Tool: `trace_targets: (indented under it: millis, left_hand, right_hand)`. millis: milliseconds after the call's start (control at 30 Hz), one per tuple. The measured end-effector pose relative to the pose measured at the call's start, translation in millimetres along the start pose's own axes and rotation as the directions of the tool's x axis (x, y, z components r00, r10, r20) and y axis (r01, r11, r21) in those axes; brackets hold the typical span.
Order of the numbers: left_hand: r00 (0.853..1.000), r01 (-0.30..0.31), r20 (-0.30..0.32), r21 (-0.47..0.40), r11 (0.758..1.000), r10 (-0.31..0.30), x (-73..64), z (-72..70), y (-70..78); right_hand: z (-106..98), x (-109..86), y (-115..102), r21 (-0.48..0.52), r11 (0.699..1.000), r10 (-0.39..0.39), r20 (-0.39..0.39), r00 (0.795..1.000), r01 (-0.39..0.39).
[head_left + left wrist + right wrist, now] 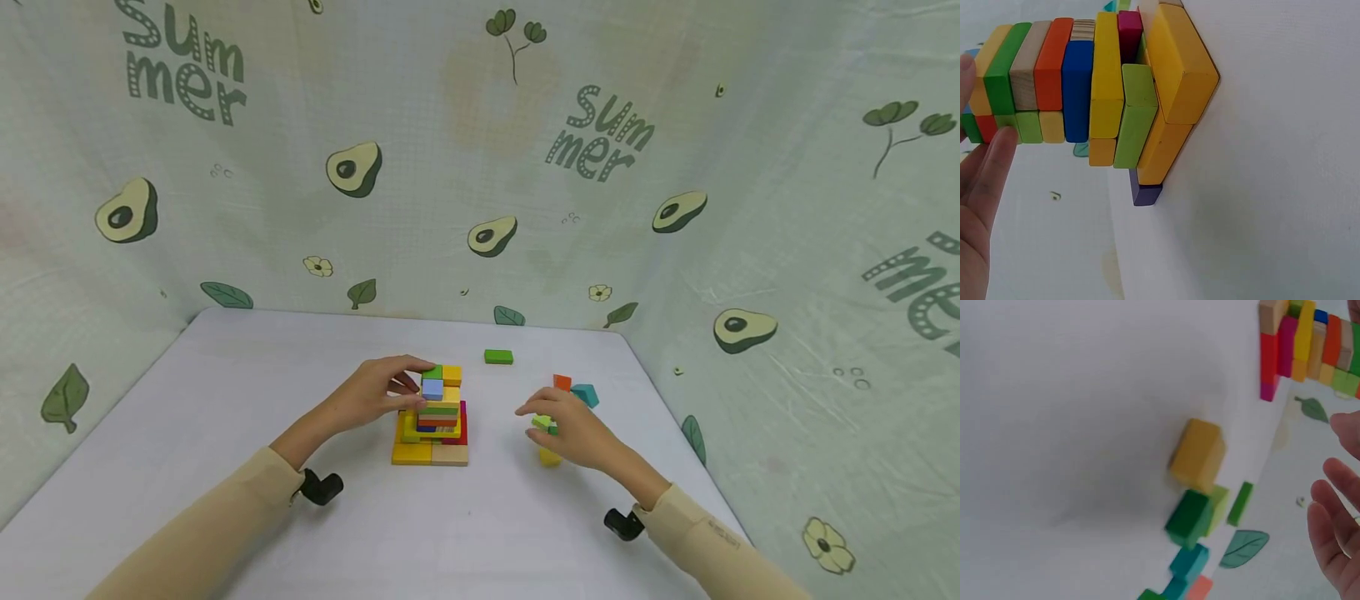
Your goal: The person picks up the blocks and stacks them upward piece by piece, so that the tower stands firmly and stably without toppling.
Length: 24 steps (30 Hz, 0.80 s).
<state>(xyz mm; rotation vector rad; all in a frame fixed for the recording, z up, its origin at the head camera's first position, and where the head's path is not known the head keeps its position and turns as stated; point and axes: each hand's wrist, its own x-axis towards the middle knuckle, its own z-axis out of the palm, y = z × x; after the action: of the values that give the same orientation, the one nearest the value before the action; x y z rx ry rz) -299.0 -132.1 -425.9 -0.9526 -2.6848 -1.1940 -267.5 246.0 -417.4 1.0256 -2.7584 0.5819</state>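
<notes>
A stepped tower of colored wooden blocks (438,421) stands on the table, on a wider base of yellow, red and natural-wood blocks. My left hand (378,387) is at the tower's upper left, its thumb near a light blue block (432,389) at the top. In the left wrist view, a fairly straight finger (1000,159) touches the side of the stack. My right hand (573,429) hovers over loose blocks to the right with parted fingers and nothing in them. The right wrist view shows a yellow block (1199,453) and a dark green block (1189,517) apart from that hand.
Beyond the right hand lie an orange block (562,382) and teal blocks (587,395). A flat green block (498,357) lies farther back on the white table (300,350). A printed cloth (420,250) hangs behind and at both sides.
</notes>
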Motion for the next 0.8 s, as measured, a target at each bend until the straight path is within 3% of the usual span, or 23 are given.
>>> trace_targets:
  millis: [133, 333, 800]
  left_hand:
    - [1.000, -0.005, -0.005, 0.004, 1.000, 0.005, 0.5, -0.3, -0.8]
    - [1.000, -0.009, -0.005, 0.011, 1.000, 0.009, 0.9, -0.7, -0.6]
    - [1.000, 0.019, -0.003, 0.008, 1.000, -0.019, -1.5, -0.5, 3.0]
  right_hand:
    - [3.4, -22.2, 19.3, 0.007, 1.000, 0.014, 0.095, 0.995, -0.015]
    - [8.7, -40.7, 33.8, -0.004, 1.000, 0.019, 0.153, 0.988, -0.019]
    - [16.6, -40.0, 38.1, 0.052, 0.998, 0.036, 0.173, 0.984, -0.045]
